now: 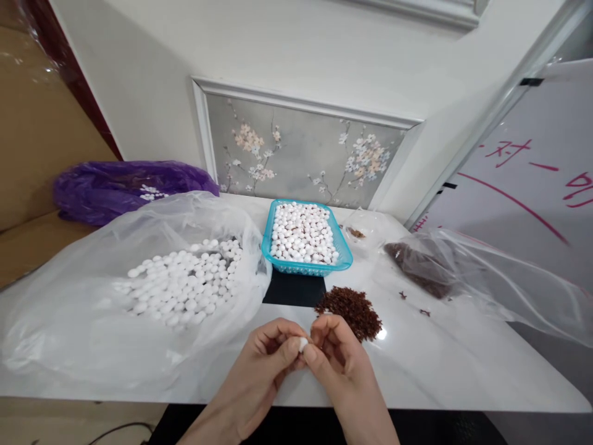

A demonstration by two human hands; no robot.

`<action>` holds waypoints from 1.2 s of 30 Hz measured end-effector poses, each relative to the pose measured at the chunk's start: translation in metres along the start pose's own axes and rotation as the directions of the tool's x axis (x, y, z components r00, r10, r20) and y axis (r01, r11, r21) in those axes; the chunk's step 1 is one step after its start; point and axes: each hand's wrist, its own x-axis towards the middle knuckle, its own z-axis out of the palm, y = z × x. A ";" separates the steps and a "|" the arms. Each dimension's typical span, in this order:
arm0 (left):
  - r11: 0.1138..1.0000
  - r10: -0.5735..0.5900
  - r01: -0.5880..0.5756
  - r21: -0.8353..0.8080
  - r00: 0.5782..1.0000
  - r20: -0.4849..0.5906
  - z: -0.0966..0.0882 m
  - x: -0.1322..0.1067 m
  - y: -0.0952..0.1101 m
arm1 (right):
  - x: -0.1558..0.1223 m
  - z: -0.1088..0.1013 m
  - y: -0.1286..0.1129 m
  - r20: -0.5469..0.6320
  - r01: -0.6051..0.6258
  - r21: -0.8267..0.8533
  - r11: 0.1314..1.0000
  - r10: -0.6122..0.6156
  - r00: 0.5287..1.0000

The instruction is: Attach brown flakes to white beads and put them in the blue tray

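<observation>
Near the front edge of the table, my left hand (273, 355) pinches a small white ball (302, 345) between thumb and fingers. My right hand (338, 355) is closed too, its thumb and fingertips pressing the same ball from the right. Whether a smaller piece sits between the right fingertips is hidden. Just beyond the right hand lies a heap of small reddish-brown, star-shaped pieces (354, 312). A turquoise plastic basket (343, 256) behind it holds many white balls, with brown bits showing among them. To the left, more loose white balls (185, 287) lie in a large clear plastic bag (88, 296).
A purple bag (106, 185) with some white balls lies at the back left by a cardboard box (50, 117). At right, a clear bag (472, 266) holds brown pieces. A black flat item (294, 288) lies before the basket. Behind stand a wall and a whiteboard (532, 161).
</observation>
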 end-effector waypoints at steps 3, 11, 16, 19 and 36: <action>0.999 -0.037 0.036 -0.033 0.999 -0.028 0.001 0.002 0.001 | -0.001 -0.003 0.002 -0.067 0.009 -0.003 1.000 -0.009 0.998; 0.999 -0.019 0.021 0.038 0.999 -0.049 0.003 0.002 0.006 | -0.013 -0.025 0.011 -0.180 0.016 -0.285 0.958 -0.070 0.981; 0.992 -0.018 0.027 0.120 0.997 -0.077 0.003 0.001 0.009 | -0.021 -0.025 0.017 -0.032 0.194 -0.435 0.879 -0.231 0.973; 0.984 -0.001 0.018 0.178 0.995 -0.095 0.002 0.001 0.010 | -0.023 -0.028 0.015 0.033 0.260 -0.522 0.813 -0.285 0.958; 0.965 0.096 -0.079 0.249 0.994 -0.060 0.000 0.000 0.004 | -0.001 -0.089 0.024 -0.123 -0.034 -0.955 0.295 -0.288 0.950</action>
